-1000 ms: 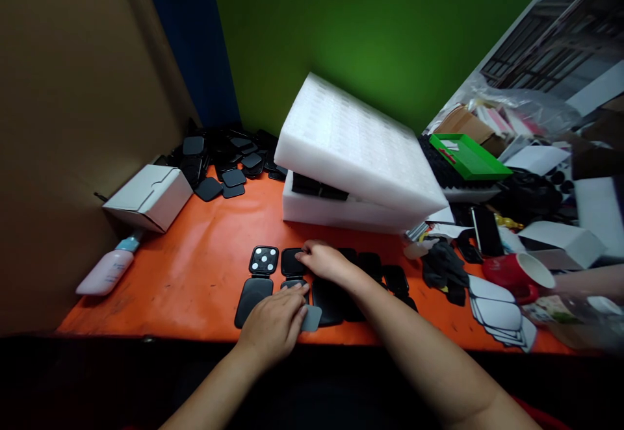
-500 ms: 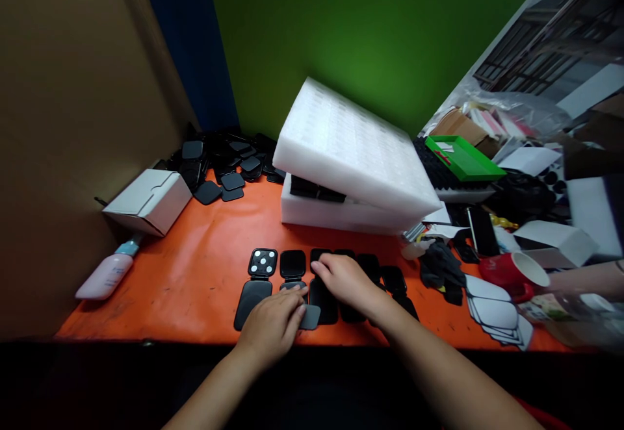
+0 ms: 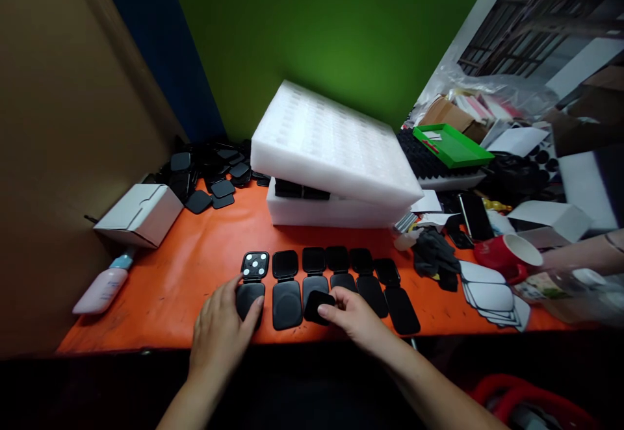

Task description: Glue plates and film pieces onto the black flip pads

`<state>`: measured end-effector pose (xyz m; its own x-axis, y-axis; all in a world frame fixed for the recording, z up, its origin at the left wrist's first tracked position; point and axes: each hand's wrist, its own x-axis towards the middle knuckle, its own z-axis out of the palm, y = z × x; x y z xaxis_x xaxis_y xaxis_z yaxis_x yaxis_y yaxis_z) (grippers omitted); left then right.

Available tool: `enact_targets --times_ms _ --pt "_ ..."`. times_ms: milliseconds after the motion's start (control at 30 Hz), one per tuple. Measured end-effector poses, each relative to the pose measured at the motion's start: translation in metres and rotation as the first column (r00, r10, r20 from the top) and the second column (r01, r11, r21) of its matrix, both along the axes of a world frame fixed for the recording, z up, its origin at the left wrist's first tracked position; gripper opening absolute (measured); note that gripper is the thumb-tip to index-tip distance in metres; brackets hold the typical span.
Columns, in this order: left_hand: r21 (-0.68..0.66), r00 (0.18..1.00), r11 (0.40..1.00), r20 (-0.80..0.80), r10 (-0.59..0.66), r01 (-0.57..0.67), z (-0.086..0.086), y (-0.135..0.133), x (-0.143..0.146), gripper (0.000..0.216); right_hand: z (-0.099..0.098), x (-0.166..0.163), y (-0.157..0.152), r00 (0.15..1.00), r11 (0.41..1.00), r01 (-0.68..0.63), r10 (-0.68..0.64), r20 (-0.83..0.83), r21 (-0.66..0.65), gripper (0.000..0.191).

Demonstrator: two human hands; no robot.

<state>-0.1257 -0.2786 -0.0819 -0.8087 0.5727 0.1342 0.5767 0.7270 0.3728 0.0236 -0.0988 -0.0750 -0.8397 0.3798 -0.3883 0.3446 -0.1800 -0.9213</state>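
Note:
Black hinged cases lie unfolded in a row on the orange table, each with a small upper half and a longer lower half. My left hand [image 3: 219,326] spans the lower half of the leftmost hinged case [image 3: 249,299], thumb on its right side and fingers on its left. Five white dots show on that case's upper half. In my right hand [image 3: 355,316], a small black square plate [image 3: 318,308] is pinched between thumb and fingers. It hangs over the lower half of the third case [image 3: 314,285], partly covering it. My right fingers under the plate are hidden.
Behind the row stands a white foam box [image 3: 336,212] with its lid [image 3: 331,144] askew. A pile of black plates [image 3: 209,170], a white carton [image 3: 141,212] and a pink pump bottle [image 3: 102,290] are left. A red mug [image 3: 502,254], white cards [image 3: 487,290] and another person's arm [image 3: 585,251] are right.
My left hand has moved from the second case to the leftmost one. My right hand has come down from the third case's upper half and now holds a plate. The view has shifted slightly.

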Motion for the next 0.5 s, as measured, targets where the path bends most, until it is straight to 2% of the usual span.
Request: enact_targets --times_ms 33,100,233,300,400,500 --pt "-0.078 0.999 0.996 0.015 0.049 -0.047 0.002 0.002 -0.004 0.054 0.0 0.0 0.001 1.0 0.999 0.002 -0.001 -0.017 0.04 0.025" --pt "-0.165 0.998 0.985 0.038 0.053 -0.047 0.005 0.008 -0.012 0.06 0.002 0.0 0.002 0.999 0.997 -0.02 0.024 -0.047 0.075 0.021" --pt "-0.165 0.979 0.986 0.189 0.072 -0.04 0.004 0.011 -0.029 0.074 0.011 0.003 0.004 0.993 0.974 -0.1 0.11 -0.042 0.201 0.02" --pt "-0.077 0.924 0.996 0.375 0.078 -0.053 0.0 0.006 -0.039 0.071 0.014 0.006 0.007 0.994 0.969 -0.107 0.112 -0.009 0.224 0.025" --pt "0.128 0.772 0.983 0.635 0.018 -0.128 -0.008 -0.005 -0.048 0.052 0.016 0.01 0.012 0.999 0.985 -0.021 0.027 -0.034 0.172 0.028" --pt "0.32 0.624 0.889 0.78 -0.051 -0.327 -0.009 -0.009 -0.038 0.041 0.015 0.011 0.014 0.996 0.994 0.05 -0.042 -0.075 0.102 0.028"
